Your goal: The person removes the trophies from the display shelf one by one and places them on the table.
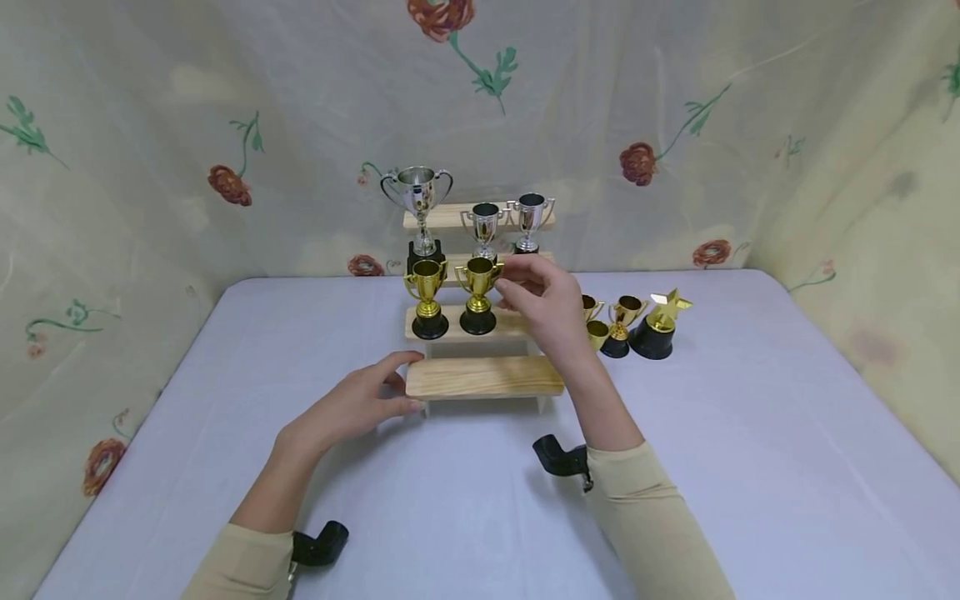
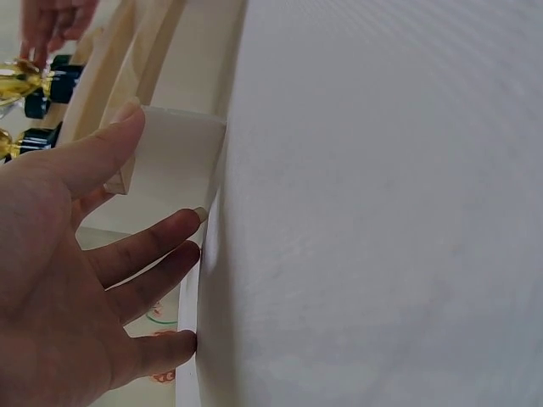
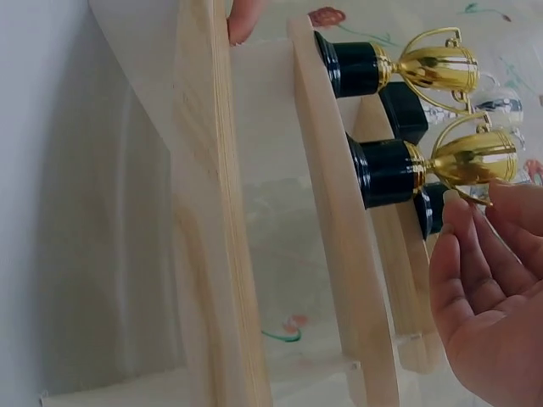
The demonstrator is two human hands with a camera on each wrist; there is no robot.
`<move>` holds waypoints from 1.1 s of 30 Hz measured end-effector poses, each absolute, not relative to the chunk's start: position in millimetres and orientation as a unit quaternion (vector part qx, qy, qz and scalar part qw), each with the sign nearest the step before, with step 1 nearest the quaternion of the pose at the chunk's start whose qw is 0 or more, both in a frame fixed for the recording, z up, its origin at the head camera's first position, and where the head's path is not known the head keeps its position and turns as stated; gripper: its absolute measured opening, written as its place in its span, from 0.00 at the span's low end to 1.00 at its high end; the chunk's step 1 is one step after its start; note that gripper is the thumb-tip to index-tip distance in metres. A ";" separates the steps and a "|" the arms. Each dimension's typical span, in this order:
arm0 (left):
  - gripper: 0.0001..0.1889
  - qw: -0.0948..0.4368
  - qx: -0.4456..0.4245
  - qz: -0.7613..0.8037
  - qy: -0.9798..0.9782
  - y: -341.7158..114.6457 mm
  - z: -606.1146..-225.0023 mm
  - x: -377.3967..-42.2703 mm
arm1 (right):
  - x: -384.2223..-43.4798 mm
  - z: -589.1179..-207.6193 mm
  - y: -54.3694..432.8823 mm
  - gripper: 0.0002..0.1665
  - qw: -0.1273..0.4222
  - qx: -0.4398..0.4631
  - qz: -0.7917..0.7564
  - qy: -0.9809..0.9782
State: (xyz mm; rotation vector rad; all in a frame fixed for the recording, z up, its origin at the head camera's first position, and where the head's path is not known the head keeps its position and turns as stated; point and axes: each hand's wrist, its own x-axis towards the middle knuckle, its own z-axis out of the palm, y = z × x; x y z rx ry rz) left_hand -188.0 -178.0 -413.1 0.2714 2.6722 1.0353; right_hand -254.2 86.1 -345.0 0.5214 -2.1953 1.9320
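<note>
A wooden tiered display stand [image 1: 483, 377] stands on the table, its lowest step bare. My left hand [image 1: 352, 404] holds that step at its left end, thumb and index finger around the board in the left wrist view, the other fingers spread. On the second step stand two small gold trophy cups with black bases. My right hand [image 1: 551, 304] pinches a handle of the right-hand gold trophy cup [image 3: 475, 161], which stands upright. The other gold trophy cup [image 1: 426, 283] is close on its left.
Behind, on a higher step, are a large silver trophy cup [image 1: 417, 196] and two smaller silver cups [image 1: 485, 223]. Right of the stand, several gold cups [image 1: 624, 312] and a gold star trophy [image 1: 663, 321] are on the table, partly hidden by my right hand. Flowered cloth hangs behind.
</note>
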 end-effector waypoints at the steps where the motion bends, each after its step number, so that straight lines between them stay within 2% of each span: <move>1: 0.36 0.132 0.094 0.357 0.920 -178.2 -412.8 -187.7 | -254.0 -345.0 84.9 0.17 0.085 0.174 0.648 -0.737; 14: 0.36 0.131 0.096 0.354 0.921 -176.9 -411.6 -188.9 | -250.5 -342.4 83.4 0.08 0.087 0.163 0.633 -0.752; 25: 0.36 0.133 0.093 0.355 0.921 -176.4 -410.7 -187.6 | -249.5 -336.0 101.5 0.09 0.100 0.162 0.633 -0.751; 33: 0.37 0.135 0.089 0.358 0.920 -176.6 -411.3 -186.7 | -253.2 -331.5 137.6 0.13 0.078 0.143 0.619 -0.768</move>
